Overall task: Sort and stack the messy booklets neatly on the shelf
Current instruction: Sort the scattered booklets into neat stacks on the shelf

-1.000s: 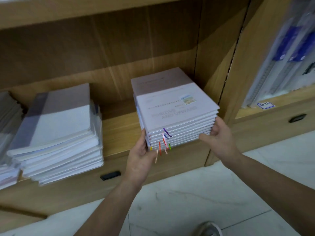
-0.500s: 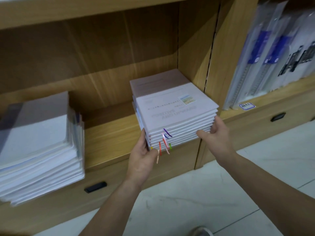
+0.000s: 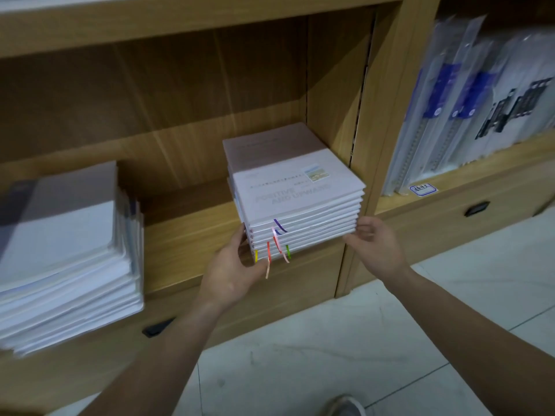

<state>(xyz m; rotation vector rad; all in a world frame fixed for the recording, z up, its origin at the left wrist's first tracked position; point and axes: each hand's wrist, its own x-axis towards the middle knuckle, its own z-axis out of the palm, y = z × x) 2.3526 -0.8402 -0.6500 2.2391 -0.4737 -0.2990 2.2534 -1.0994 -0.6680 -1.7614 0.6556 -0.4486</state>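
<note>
A squared stack of pale pink booklets with coloured ribbon markers hanging from its front lies on the wooden shelf, close to the right divider. My left hand presses against the stack's front left corner, thumb on the side. My right hand touches the front right corner with thumb and fingertips. A second, looser pile of white and grey booklets sits on the same shelf at the left, its edges fanned out unevenly.
A vertical divider closes the compartment on the right. Beyond it stand plastic-sleeved packs above a label. Drawer handles sit below the shelf. Tiled floor and a shoe tip lie below.
The view has swung to the right, so the left pile sits nearer the frame edge. My right hand has slipped from the stack's right side to its front right corner. My left hand stays put.
</note>
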